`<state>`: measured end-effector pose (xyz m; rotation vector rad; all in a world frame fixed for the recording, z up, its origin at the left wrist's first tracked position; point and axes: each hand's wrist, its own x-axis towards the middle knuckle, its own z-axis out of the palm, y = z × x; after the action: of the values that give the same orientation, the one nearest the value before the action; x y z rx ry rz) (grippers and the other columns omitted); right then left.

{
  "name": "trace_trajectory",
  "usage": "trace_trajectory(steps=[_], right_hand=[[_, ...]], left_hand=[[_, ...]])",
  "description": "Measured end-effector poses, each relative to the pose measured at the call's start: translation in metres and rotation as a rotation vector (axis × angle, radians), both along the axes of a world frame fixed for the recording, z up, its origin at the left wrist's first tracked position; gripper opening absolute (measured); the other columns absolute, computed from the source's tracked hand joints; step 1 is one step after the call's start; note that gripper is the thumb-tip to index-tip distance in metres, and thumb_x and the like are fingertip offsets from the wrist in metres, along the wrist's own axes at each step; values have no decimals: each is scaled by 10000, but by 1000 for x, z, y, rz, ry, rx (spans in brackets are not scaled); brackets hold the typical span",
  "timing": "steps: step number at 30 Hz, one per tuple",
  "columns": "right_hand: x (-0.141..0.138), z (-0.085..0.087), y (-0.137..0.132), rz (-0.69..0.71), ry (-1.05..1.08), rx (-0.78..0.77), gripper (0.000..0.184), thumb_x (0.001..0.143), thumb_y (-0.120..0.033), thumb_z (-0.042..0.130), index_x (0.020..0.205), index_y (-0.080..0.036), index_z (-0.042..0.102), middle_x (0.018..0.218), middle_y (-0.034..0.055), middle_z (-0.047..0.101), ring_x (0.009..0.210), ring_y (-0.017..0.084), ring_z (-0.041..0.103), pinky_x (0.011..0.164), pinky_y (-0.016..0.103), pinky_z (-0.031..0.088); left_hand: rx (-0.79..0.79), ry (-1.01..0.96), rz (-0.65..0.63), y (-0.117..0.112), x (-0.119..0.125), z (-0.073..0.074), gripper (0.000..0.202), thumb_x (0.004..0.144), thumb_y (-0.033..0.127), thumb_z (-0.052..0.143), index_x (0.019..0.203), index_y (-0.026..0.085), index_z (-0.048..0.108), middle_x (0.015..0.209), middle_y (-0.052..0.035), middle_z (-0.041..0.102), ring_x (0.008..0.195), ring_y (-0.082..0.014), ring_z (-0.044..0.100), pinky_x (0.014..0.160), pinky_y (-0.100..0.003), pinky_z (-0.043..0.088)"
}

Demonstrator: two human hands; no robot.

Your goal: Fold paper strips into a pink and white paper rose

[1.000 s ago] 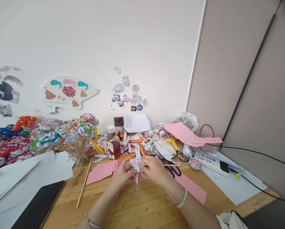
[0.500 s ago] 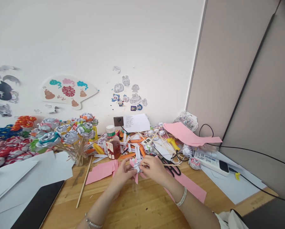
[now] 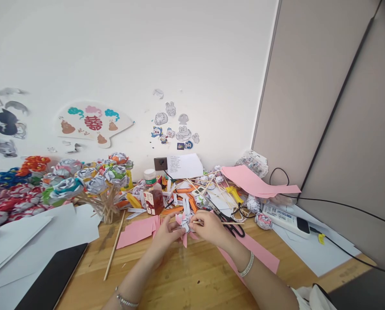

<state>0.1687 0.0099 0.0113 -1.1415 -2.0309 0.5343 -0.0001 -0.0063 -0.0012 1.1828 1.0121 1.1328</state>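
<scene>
A pink and white paper flower (image 3: 185, 226) is held over the wooden table, its petals spread outward. My left hand (image 3: 166, 236) is closed on its left side, thumb and fingers at the petals. From the right, my right hand (image 3: 209, 228) pinches a thin wooden stick (image 3: 234, 223), whose left tip points at the flower's middle. Whether that tip touches the paper I cannot tell. Pink paper sheets (image 3: 137, 232) lie just left of my left hand. Black-handled scissors (image 3: 239, 231) lie behind my right wrist, partly covered.
A bottle of red liquid (image 3: 152, 200) stands behind my hands, amid paper scraps and sticks. Finished paper flowers (image 3: 68, 187) on sticks crowd the left. A black tablet-like device (image 3: 52, 277) lies at front left, a white power strip (image 3: 285, 220) at right.
Both hands stay almost where they were around the paper flower. The right fingers and the stick have shifted very slightly; the whole view has drifted a little.
</scene>
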Motion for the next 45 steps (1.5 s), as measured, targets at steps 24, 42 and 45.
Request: trace_trajectory(steps=[24,42,45], right_hand=[[10,6,5,4,257,309,50,852,-178,484,827,-195,525,825,23,525,754,146,516,644,243,422],[3,1,-1,16,152,356,78,857,-178,512,825,-209,576,860,33,560,836,169,551,759,287,433],[3,2,-2,55,155,354,66,846,-185,537,803,-210,582,864,30,555,851,169,552,775,288,433]], left_hand=[[38,-289,-70,-3,-1,10,560,598,223,782,1048,233,449,876,-31,691,721,-168,644,604,-251,465],[6,-100,-3,-5,-2,7,705,643,287,692,1287,198,419,895,-58,688,732,-188,624,606,-255,428],[-4,-36,18,-6,-1,8,694,646,257,643,1308,204,442,802,-22,689,697,-183,621,610,-252,417]])
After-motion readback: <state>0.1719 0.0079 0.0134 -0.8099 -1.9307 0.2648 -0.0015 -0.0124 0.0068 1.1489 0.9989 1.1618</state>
